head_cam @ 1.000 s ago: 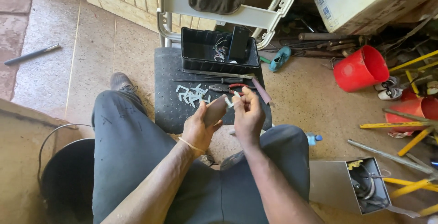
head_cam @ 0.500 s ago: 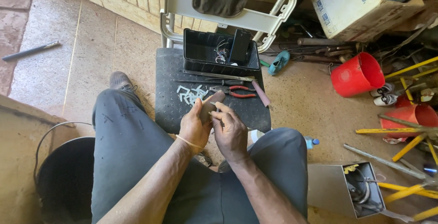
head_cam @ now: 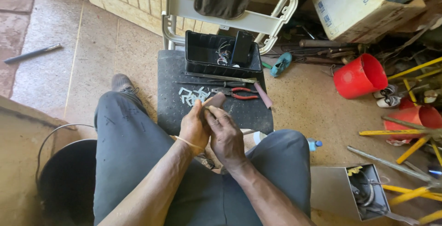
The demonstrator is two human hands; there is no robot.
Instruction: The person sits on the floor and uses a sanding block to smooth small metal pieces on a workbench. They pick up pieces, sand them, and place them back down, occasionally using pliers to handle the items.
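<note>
My left hand (head_cam: 193, 129) grips a small flat brown-grey piece (head_cam: 215, 100), its upper end sticking out above my fingers. My right hand (head_cam: 224, 134) lies against the left one, fingers pressed on the lower part of the same piece. Both hands hover over the near edge of a black textured mat (head_cam: 175, 111). On the mat lie several small pale clips (head_cam: 193, 96), red-handled pliers (head_cam: 238, 92), thin dark tools and a brown-handled tool (head_cam: 263, 94).
A black tray (head_cam: 195, 58) with wires and a dark upright block stands at the mat's far edge. A metal chair frame (head_cam: 248, 21), a red bucket (head_cam: 361, 76), yellow rods (head_cam: 412, 145), a metal box (head_cam: 343, 191) and a black bucket (head_cam: 64, 180) surround me.
My right hand came in from beside the piece and now rests closed against my left hand on it. The hands dropped slightly toward me.
</note>
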